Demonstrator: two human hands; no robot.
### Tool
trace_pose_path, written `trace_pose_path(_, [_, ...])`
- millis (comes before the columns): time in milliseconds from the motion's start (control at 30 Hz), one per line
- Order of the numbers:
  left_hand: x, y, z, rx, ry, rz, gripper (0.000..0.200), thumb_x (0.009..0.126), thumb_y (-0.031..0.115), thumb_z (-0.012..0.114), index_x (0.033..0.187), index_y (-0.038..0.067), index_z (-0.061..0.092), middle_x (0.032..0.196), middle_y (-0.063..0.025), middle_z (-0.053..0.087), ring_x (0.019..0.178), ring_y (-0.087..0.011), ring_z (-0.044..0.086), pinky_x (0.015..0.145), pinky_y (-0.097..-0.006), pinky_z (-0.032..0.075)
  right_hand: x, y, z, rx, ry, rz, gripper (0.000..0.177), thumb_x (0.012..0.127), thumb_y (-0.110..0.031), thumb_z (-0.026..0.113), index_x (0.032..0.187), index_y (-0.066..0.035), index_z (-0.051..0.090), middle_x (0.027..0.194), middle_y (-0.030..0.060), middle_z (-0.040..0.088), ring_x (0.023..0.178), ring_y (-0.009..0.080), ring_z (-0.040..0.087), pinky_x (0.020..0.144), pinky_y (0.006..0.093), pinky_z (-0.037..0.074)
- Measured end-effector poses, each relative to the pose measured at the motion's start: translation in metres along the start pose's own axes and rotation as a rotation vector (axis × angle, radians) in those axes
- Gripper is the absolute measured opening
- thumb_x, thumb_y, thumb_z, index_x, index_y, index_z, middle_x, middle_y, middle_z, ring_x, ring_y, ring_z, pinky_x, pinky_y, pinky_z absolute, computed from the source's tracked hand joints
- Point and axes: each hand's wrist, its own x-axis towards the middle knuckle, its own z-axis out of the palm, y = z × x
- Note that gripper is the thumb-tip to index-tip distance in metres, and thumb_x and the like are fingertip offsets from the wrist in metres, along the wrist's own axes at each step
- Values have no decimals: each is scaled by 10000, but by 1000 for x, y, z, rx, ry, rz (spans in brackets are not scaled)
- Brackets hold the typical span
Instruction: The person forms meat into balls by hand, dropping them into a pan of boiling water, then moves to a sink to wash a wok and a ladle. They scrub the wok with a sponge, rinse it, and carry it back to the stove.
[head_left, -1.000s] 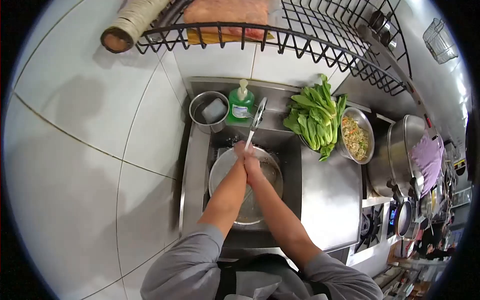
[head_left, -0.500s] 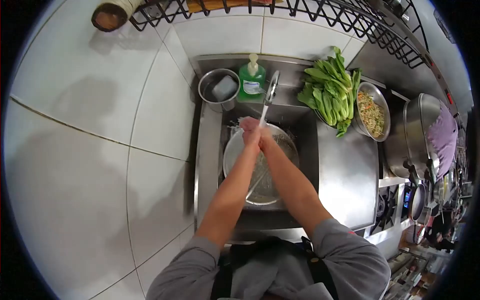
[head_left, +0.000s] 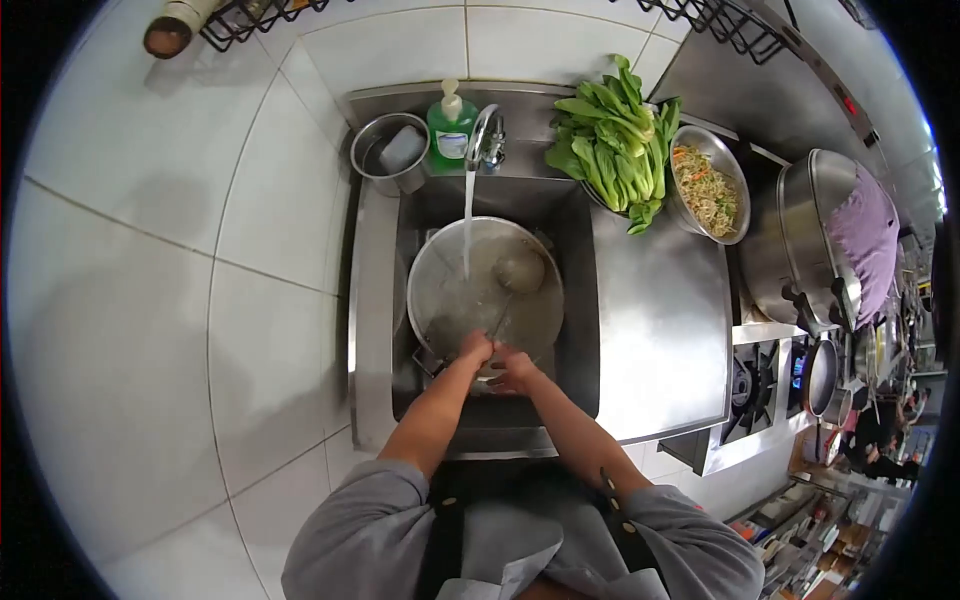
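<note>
My left hand (head_left: 477,348) is low over the near side of the sink, its fingers closed around the handle end of a ladle. The round bowl of the ladle (head_left: 521,270) lies under cloudy water in a large metal pot (head_left: 413,292). Close beside it, my right hand (head_left: 513,371) is at the pot's near rim with fingers apart, holding nothing. A stream of water runs from the curved faucet (head_left: 484,122) into the pot, which sits in the steel sink (head_left: 578,300).
Behind the sink stand a green soap bottle (head_left: 450,130) and a metal container (head_left: 391,181). Leafy greens (head_left: 625,150) and a bowl of chopped food (head_left: 707,190) are at the right, beside the steel counter (head_left: 660,330). Farther right are large pots (head_left: 785,240) and a stove burner (head_left: 745,385).
Both hands have left the running water, where they were together, and moved down to the pot's near side. The ladle has shifted in the pot. The view has moved slightly.
</note>
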Motion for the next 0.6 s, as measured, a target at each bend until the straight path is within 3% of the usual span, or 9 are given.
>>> trace_pose_path(100, [-50,74,-15,-809,-24,-366,134,855,128,509,898,21,578,743,-88,543,699,-193,537,521,-378,413,-3,1,-4,209,-176,-184,448,922,-487,439,1114,-99,552,1099,115,544,901,263,551,669,449,483])
trace_pose_path(200, [-56,86,-14,-758,-74,-400,120,868,126,497,873,51,591,762,-71,555,724,-192,549,518,-380,415,-27,-15,-18,182,-271,-241,469,906,-480,478,1106,-59,527,974,124,592,711,230,588,623,422,486])
trace_pose_path(267, [-73,105,-30,-754,46,-313,119,869,133,516,861,62,610,772,-60,561,735,-185,550,552,-366,435,-26,-35,-35,-165,-219,-252,326,898,-396,505,850,-87,598,665,11,558,501,157,489,480,300,414])
trace_pose_path(333, [-74,100,-40,-543,84,166,173,839,87,485,847,31,649,785,-75,623,698,-162,554,581,-310,434,-43,-53,-43,-255,-199,-201,196,829,-226,562,715,-68,581,597,19,536,485,149,486,452,293,392])
trace_pose_path(367, [-106,130,-67,-438,156,294,177,807,74,501,825,43,674,756,-68,633,708,-145,563,632,-297,446,-40,-54,-51,-251,-197,-215,196,829,-226,562,715,-68,581,597,19,536,485,149,486,452,293,392])
trace_pose_path(433, [-85,126,-89,-494,200,223,167,800,72,510,813,40,673,756,-79,637,716,-157,577,642,-301,451,-24,-49,-61,-1203,-279,-860,118,735,-79,568,622,-57,544,537,44,505,483,146,500,423,301,375])
trace_pose_path(500, [-52,114,-107,-544,226,142,156,793,70,520,800,37,672,757,-90,642,725,-168,591,653,-305,456,-29,-34,-55,-880,-34,-598,143,654,-115,614,765,-26,622,633,131,608,594,261,616,535,328,473])
trace_pose_path(567, [-7,110,-123,-336,431,69,195,821,170,538,810,23,665,769,-128,645,762,-232,622,693,-332,470,-32,-31,-57,-1394,121,-1114,320,650,-144,605,942,-14,610,892,210,636,876,371,615,744,383,491])
trace_pose_path(600, [22,104,-130,-152,453,142,253,835,232,534,832,11,656,788,-152,646,783,-265,625,701,-357,476,-72,-30,-41,-1032,215,-779,360,655,-144,600,988,-7,593,964,234,625,957,389,592,801,407,482])
